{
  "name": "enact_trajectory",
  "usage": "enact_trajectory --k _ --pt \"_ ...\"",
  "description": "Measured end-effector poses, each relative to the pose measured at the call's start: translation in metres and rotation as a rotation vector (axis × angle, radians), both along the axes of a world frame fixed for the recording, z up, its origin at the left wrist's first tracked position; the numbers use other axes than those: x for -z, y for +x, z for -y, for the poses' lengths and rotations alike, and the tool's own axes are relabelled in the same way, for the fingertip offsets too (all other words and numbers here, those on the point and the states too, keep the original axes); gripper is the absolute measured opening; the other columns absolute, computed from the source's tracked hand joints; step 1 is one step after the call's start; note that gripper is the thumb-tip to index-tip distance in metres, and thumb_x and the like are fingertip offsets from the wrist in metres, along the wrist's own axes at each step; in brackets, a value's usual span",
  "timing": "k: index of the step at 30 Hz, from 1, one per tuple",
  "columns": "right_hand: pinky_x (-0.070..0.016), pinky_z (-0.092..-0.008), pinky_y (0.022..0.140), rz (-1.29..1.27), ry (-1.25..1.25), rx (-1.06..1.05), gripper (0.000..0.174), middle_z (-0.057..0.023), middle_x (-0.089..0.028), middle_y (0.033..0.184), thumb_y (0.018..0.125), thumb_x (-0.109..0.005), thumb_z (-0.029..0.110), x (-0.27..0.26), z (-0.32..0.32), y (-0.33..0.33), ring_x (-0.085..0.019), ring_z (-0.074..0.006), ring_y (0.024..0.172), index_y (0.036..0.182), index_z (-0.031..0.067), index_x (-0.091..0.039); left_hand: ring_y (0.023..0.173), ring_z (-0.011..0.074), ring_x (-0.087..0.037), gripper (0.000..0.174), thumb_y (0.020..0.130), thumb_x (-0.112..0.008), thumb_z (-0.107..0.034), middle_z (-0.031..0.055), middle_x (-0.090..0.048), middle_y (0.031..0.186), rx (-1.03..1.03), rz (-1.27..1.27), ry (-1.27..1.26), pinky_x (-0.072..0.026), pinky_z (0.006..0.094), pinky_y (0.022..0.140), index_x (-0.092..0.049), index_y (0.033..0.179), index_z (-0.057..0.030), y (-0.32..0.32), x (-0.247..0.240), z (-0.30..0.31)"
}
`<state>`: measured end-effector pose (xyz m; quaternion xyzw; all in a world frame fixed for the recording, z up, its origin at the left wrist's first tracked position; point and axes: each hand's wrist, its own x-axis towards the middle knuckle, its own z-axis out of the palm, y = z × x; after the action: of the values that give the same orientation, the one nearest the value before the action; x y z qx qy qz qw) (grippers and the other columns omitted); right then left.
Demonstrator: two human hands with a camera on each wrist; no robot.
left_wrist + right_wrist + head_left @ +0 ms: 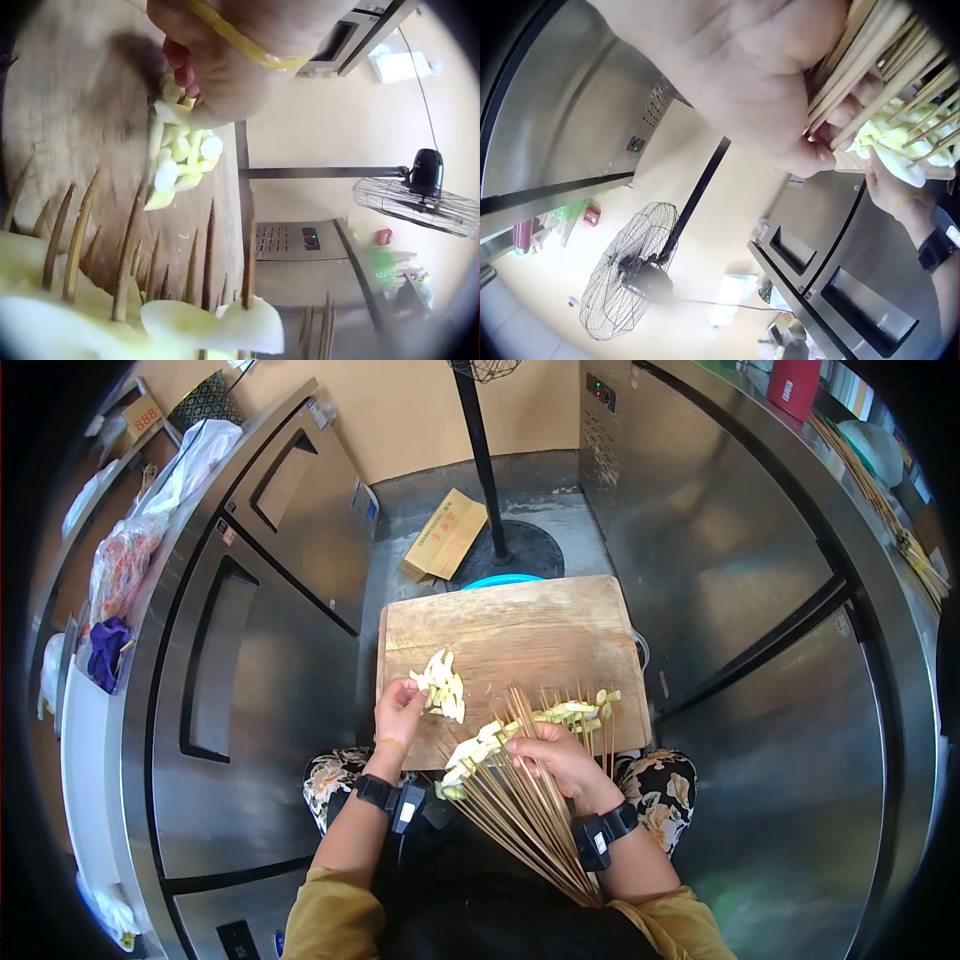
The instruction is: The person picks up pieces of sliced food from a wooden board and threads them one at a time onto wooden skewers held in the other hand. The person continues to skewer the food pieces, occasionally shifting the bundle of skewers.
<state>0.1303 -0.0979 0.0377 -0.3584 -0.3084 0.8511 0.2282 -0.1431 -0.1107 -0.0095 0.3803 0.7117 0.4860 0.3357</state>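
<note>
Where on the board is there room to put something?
The far half of the light wooden cutting board, beyond the pile of pale yellow slices, is bare. The near edge is crowded: left hand at the pile, right hand gripping the bamboo skewers.

The skewers run off the right wrist view's edge. Foreground slices are blurred. The left hand's fingertips seem buried in the pile; the fan is cropped.
</note>
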Motion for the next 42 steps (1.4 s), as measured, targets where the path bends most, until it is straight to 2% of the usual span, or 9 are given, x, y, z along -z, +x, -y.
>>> enact_trajectory --k 5,8,12,15,24,27,30,33,42 --pt "-0.0334 -0.0169 0.04 -0.035 0.03 -0.017 0.009 -0.0042 -0.059 0.064 0.08 -0.065 0.01 -0.008 0.002 0.0 -0.044 -0.0046 0.044 0.08 0.0047 -0.057 0.082 0.0141 -0.06 0.015 0.089 -0.055 -0.009 0.0087 -0.061 0.095 0.108 0.686 0.025 -0.0513 0.026 0.074 -0.055 0.102 -0.0033 0.044 -0.052 0.005" --pt "-0.033 -0.0171 0.04 -0.065 0.064 -0.035 0.011 -0.0045 -0.06 0.064 0.08 -0.066 0.011 -0.005 0.002 0.002 -0.044 -0.005 0.044 0.082 0.0039 -0.057 0.084 0.0156 -0.06 0.017 0.089 -0.054 -0.009 0.0107 -0.061 0.097 0.185 0.752 0.024 -0.0519 0.0263 0.076 -0.054 0.105 -0.0014 0.062 -0.063 0.002" --pt "-0.0327 -0.0171 0.039 -0.098 0.074 -0.046 0.015 -0.0044 -0.06 0.064 0.078 -0.068 0.013 0.0 0.002 0.002 -0.044 -0.0046 0.044 0.084 0.0034 -0.057 0.083 0.0146 -0.06 0.023 0.088 -0.056 -0.007 0.0101 -0.062 0.098 0.226 0.738 0.033 -0.0512 0.0249 0.075 -0.056 0.11 -0.0005 0.074 -0.068 0.001" --pt "-0.0326 -0.0168 0.039 -0.118 0.072 -0.038 0.015 -0.0042 -0.059 0.064 0.079 -0.068 0.013 -0.002 0.003 0.002 -0.044 -0.0042 0.044 0.084 0.0037 -0.057 0.092 0.014 -0.059 0.025 0.088 -0.056 -0.008 0.0077 -0.061 0.102 0.271 0.7 0.029 -0.0503 0.0248 0.078 -0.057 0.112 -0.002 0.073 -0.064 0.003" --pt "-0.0316 -0.0161 0.039 -0.105 0.088 -0.057 0.011 -0.0033 -0.058 0.063 0.081 -0.066 0.012 -0.002 0.004 0.001 -0.043 -0.0038 0.043 0.08 0.0059 -0.057 0.088 0.0122 -0.059 0.024 0.087 -0.058 -0.006 0.0056 -0.063 0.1 0.3 0.609 0.081 -0.0491 0.0242 0.077 -0.059 0.11 -0.002 0.065 -0.055 0.007" --pt "-0.0317 -0.0157 0.04 -0.12 0.093 -0.068 0.01 -0.0033 -0.058 0.063 0.081 -0.066 0.011 -0.001 0.004 0.001 -0.043 -0.0036 0.043 0.08 0.0056 -0.057 0.085 0.0095 -0.058 0.022 0.084 -0.061 -0.004 0.0052 -0.064 0.099 0.311 0.458 0.06 -0.0478 0.0226 0.076 -0.061 0.106 0.0001 0.066 -0.064 0.007" --pt "-0.0321 -0.016 0.039 -0.133 0.083 -0.061 0.01 -0.0031 -0.058 0.063 0.08 -0.066 0.01 0.001 0.004 0.001 -0.043 -0.0038 0.043 0.081 0.0045 -0.057 0.09 0.0122 -0.06 0.022 0.083 -0.061 -0.001 0.0067 -0.065 0.1 0.392 0.264 0.041 -0.0474 0.0255 0.082 -0.063 0.104 -0.0008 0.072 -0.079 0.008" --pt "-0.0323 -0.0169 0.039 -0.145 0.068 -0.045 0.011 -0.0025 -0.057 0.063 0.08 -0.066 0.008 0.003 0.005 0.001 -0.043 -0.0042 0.043 0.084 0.003 -0.057 0.091 0.0119 -0.06 0.021 0.082 -0.061 0.001 0.0067 -0.065 0.099 0.4 0.267 0.063 -0.0467 0.0262 0.084 -0.064 0.103 -0.0008 0.072 -0.075 0.008" --pt "-0.0333 -0.0172 0.04 -0.072 0.134 -0.014 0.01 0.0009 -0.054 0.064 0.08 -0.066 0.008 0.003 0.006 0.001 -0.043 -0.0038 0.045 0.084 0.0044 -0.057 0.081 0.0095 -0.06 0.018 0.084 -0.06 -0.001 0.0047 -0.065 0.089 0.438 0.165 0.063 -0.0499 0.0234 0.075 -0.064 0.101 0.0 0.103 -0.064 0.031"
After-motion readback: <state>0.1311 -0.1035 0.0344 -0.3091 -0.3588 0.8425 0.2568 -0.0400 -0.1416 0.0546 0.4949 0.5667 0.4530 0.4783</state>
